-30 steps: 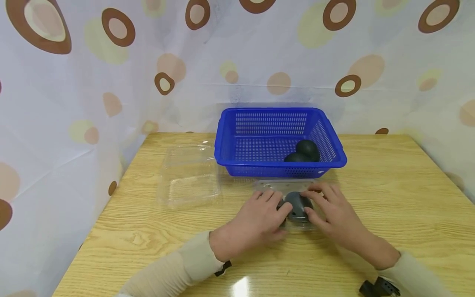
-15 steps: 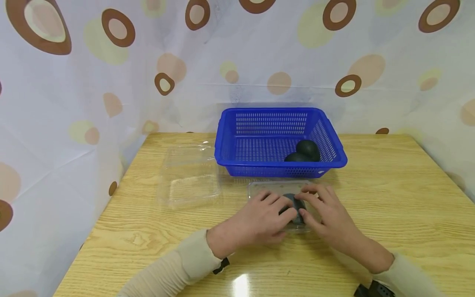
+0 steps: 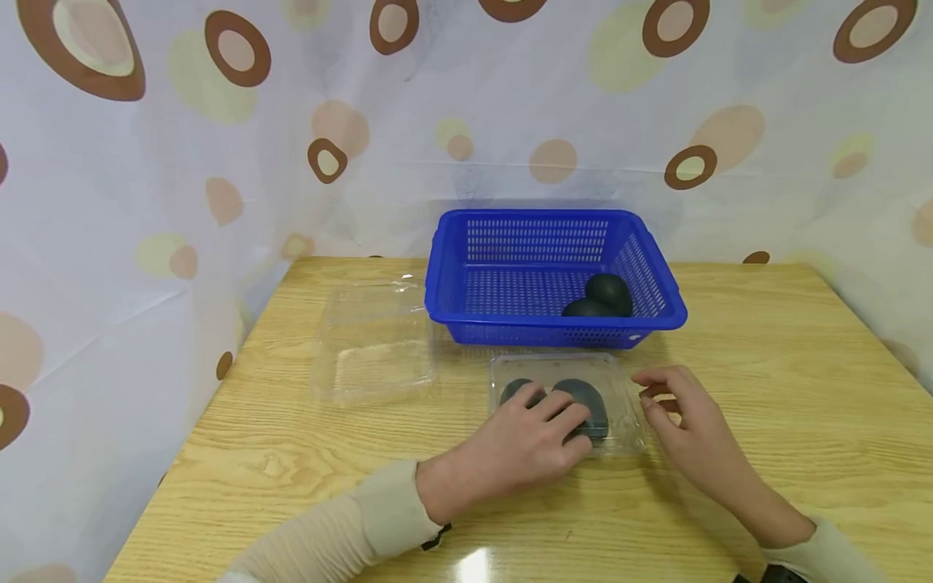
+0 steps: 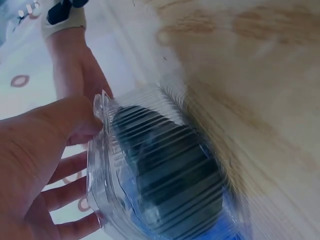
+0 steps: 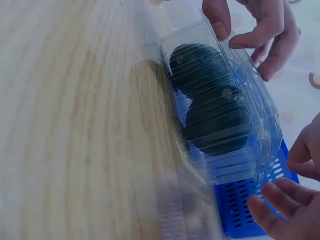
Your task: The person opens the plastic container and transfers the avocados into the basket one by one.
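A clear plastic container (image 3: 621, 433) with ribbed walls stands on the table, two dark green avocados (image 5: 220, 122) lying side by side inside it. My left hand (image 3: 521, 441) reaches over the top of the container with bent fingers, and its thumb holds the front rim, as the left wrist view (image 4: 80, 117) confirms. Clear plastic layers show at the rim; whether a lid is fully closed I cannot tell. Just off the container's right side is my right hand (image 3: 688, 421), fingers loosely curved around nothing. In the right wrist view its fingertips are apart from the plastic.
Behind the container stands a blue perforated basket (image 3: 554, 322), with two more dark avocados (image 3: 608, 293) in its right front corner. Another clear plastic container (image 3: 375, 348) sits to the left on the wooden table (image 3: 291, 470). A patterned curtain (image 3: 503, 105) closes off the back.
My right hand has let go of the container's area over the avocado and moved right, past the side wall. The container shifted slightly left at first. My left hand stays over it.
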Available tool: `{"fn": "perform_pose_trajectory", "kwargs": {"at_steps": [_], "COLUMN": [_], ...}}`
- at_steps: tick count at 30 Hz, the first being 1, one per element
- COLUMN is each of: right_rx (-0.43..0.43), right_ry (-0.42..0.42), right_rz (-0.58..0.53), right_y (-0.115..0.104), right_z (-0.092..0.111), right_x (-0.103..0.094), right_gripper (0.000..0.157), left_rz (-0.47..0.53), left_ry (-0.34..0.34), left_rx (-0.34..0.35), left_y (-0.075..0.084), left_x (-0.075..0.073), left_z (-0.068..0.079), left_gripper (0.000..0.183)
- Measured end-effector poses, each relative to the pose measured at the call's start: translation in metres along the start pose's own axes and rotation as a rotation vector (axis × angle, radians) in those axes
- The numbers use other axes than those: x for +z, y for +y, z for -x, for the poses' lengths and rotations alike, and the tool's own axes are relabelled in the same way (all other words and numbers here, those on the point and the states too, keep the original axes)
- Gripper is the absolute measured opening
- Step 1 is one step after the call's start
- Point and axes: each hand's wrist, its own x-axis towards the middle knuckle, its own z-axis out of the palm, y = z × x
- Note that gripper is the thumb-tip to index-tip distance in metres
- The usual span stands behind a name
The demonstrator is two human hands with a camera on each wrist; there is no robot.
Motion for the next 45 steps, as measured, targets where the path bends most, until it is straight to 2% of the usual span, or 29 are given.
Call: {"fn": "perform_pose_trajectory", "kwargs": {"at_steps": [3,6,15,25,34,40,45], "right_rx": [0.147,0.253,0.393,0.434,0.399,0.387,0.421], "right_ry": [-0.091,-0.181,-0.412,-0.602,-0.703,-0.749,-0.773], "right_rz": [-0.110,-0.223,-0.591,-0.965,-1.199,-1.244,-1.207], "right_y": [0.000,0.001,0.009,0.024,0.034,0.035,0.032], "right_z": [0.004,0.006,0.008,0.007,0.005,0.003,0.003], "right_x": [-0.003,-0.006,-0.014,-0.022,-0.020,-0.018,-0.018], "right_gripper": [0.027,0.029,0.043,0.046,0.059,0.069,0.078], "left_rz": [0.019,0.040,-0.012,-0.062,-0.079,-0.094,-0.050], "left_ry": [-0.041,-0.070,-0.052,-0.073,-0.107,-0.147,-0.099], "left_rx": [-0.028,-0.053,-0.069,-0.078,-0.044,-0.015,-0.019], "left_y": [0.003,0.005,0.013,0.015,0.013,0.012,0.012], "left_x": [-0.001,0.000,0.007,0.010,0.008,0.008,0.007], "left_z": [-0.002,-0.004,-0.017,-0.022,-0.022,-0.021,-0.021], "left_gripper": [0.028,0.029,0.025,0.038,0.038,0.037,0.029]}}
